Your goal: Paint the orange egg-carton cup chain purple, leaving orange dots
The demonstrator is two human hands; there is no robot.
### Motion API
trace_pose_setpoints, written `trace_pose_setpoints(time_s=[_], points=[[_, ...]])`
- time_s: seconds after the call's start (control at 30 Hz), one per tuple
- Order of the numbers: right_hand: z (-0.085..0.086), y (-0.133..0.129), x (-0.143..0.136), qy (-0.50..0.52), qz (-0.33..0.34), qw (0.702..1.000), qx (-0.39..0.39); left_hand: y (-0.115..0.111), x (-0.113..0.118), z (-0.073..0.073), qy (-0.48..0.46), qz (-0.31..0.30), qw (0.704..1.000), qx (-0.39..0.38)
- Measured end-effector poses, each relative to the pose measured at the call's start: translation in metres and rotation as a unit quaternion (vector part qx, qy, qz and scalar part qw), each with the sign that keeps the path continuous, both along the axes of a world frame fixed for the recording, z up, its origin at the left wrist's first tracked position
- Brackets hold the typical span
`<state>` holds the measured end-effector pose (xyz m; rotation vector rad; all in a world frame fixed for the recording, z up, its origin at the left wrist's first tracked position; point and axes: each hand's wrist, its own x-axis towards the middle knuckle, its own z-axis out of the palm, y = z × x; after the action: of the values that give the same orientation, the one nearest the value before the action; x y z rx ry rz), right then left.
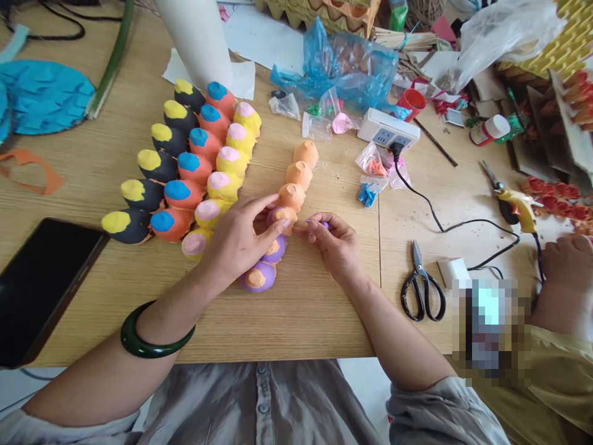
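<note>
A strip of egg-carton cups lies in front of me, bare pale orange at the far end and purple with orange tops at the near end. My left hand grips one cup near its middle between thumb and fingers. Just right of that cup, my right hand pinches a small bit of purple clay; part of it is hidden by the fingers. Left of the strip stand finished-looking rows of cups: yellow with pink tops, orange-red with blue tops, and black with yellow tops.
Scissors and a yellow-handled glue gun lie to the right, near another person's hand. A power strip trails a black cord. A blue plastic bag and small clay packets lie beyond; a black phone is left.
</note>
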<state>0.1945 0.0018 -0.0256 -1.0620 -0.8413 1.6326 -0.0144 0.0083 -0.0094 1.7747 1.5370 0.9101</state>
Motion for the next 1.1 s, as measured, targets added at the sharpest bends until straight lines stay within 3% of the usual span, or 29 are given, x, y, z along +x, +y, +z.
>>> trace_pose_setpoints(time_s=[0.17, 0.3, 0.47, 0.63, 0.73, 0.83, 0.93, 1.1], points=[[0.003, 0.0, 0.005, 0.048, -0.007, 0.998, -0.029, -0.006, 0.007, -0.001, -0.121, -0.002, 0.991, -0.052], [0.005, -0.002, 0.007, 0.062, -0.012, 0.997, -0.039, -0.012, 0.017, 0.005, -0.243, 0.0, 0.964, -0.108], [0.012, -0.003, 0.008, 0.101, -0.008, 0.995, -0.024, -0.019, 0.025, 0.021, -0.272, -0.008, 0.961, -0.039], [0.018, -0.005, 0.01, 0.074, 0.005, 0.997, -0.006, -0.022, 0.028, 0.029, -0.405, 0.021, 0.904, -0.132], [0.017, -0.007, 0.01, 0.058, 0.021, 0.998, -0.004, -0.02, 0.028, 0.03, -0.475, 0.067, 0.844, -0.239], [0.014, -0.008, 0.009, 0.047, 0.039, 0.998, 0.003, -0.016, 0.028, 0.034, -0.519, 0.04, 0.786, -0.335], [0.012, -0.011, 0.007, 0.026, 0.054, 0.998, 0.008, -0.013, 0.026, 0.037, -0.519, -0.022, 0.765, -0.381], [0.017, -0.014, 0.005, 0.001, 0.04, 0.999, 0.033, -0.012, 0.024, 0.036, -0.545, -0.022, 0.756, -0.361]])
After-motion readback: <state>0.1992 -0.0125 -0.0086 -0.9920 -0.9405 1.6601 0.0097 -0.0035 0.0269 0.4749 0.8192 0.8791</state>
